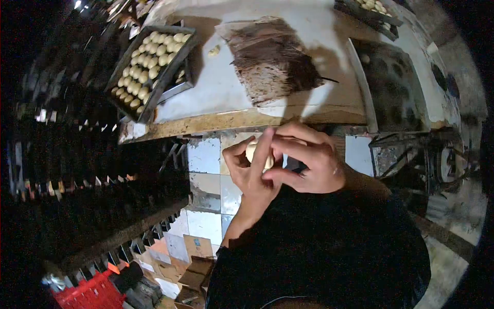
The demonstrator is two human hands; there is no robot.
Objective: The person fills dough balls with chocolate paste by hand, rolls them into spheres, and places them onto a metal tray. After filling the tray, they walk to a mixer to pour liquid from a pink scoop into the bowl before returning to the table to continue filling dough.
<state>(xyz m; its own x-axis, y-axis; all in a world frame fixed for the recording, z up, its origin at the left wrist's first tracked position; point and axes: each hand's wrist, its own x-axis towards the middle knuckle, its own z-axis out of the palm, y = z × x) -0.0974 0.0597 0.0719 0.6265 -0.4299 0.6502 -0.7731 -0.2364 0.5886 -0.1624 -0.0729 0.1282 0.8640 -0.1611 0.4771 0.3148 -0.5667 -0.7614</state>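
A pale dough ball (251, 151) sits in my left hand (254, 167), whose fingers curl round it. My right hand (309, 159) is beside it, fingers bent and touching the left hand's fingers; whether it pinches any dough is hidden. Both hands are in front of the table's near edge. Beyond them on the pale table (206, 105) lies a worn, dark-stained sheet (272, 62). A small dough scrap (214, 50) rests left of the sheet.
At the left, a tray (165, 82) full of dough balls overlaps another tray. A dark tray (393, 87) holding a dough ball stands at the right, with a further filled tray (368, 15) behind. Cardboard (200, 247) and a red crate (90, 293) are low on the left.
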